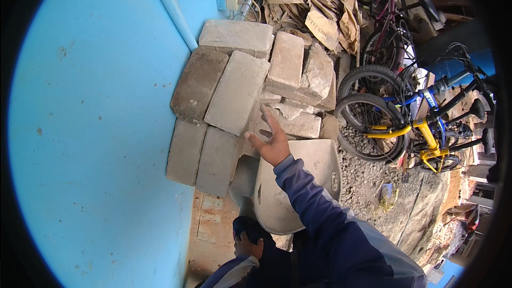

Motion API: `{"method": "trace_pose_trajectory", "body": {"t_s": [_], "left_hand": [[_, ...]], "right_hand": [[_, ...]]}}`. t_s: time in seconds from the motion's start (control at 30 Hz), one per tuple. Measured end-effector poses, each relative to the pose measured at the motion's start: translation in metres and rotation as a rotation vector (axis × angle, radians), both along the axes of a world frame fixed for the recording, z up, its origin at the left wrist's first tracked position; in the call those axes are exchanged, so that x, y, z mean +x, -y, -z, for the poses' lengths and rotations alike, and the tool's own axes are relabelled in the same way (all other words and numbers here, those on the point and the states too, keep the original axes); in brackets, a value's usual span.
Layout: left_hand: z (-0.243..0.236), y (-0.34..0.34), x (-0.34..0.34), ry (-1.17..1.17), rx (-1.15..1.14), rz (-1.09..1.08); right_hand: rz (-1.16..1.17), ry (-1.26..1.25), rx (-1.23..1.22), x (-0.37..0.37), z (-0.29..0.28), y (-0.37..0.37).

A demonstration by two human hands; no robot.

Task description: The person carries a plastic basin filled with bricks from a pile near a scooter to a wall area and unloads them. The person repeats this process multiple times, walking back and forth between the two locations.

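My right hand (273, 140) reaches forward from a blue sleeve, thumb and fingers spread, with nothing in it. It is just in front of the right side of a pale concrete block (237, 93) on top of a stack; whether a fingertip touches is unclear. Close by lie a darker block (200, 84), a block across the back (236, 34) and two front blocks (185, 149). An upright-looking block (286, 60) and a broken block (317, 72) sit further right. My left hand (248, 246) rests on my dark-clothed knee, thumb apart from the fingers.
The blue wall (96, 128) borders the stack on the left. A pale plastic piece, perhaps a chair (288, 202), stands under my right forearm. Crumpled brown paper (325, 18) is heaped behind. A yellow bicycle (424, 133) and other bicycles stand right, beside gravel (354, 181).
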State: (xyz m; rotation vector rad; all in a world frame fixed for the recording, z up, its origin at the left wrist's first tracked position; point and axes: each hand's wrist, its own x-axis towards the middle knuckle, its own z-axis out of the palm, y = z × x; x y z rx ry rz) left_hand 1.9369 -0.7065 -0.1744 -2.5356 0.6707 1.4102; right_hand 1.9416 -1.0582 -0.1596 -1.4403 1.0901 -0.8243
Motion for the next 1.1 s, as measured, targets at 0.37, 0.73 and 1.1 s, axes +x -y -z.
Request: {"method": "trace_pose_trajectory", "body": {"t_s": [0.37, 0.73, 1.1], "left_hand": [[0.009, -0.002, -0.023, 0.028, -0.105, 0.067], [-0.015, -0.007, -0.037, -0.136, -0.56, 0.205], [-0.179, 0.155, -0.147, -0.803, -0.449, 0.464]], "right_hand": [[0.5, -1.064, 0.602, -0.343, 0.099, -0.208], [0.426, -0.524, 0.762, -0.409, 0.02, -0.227], [1.033, -0.006, 1.167, -0.457, -0.025, -0.381]]}}
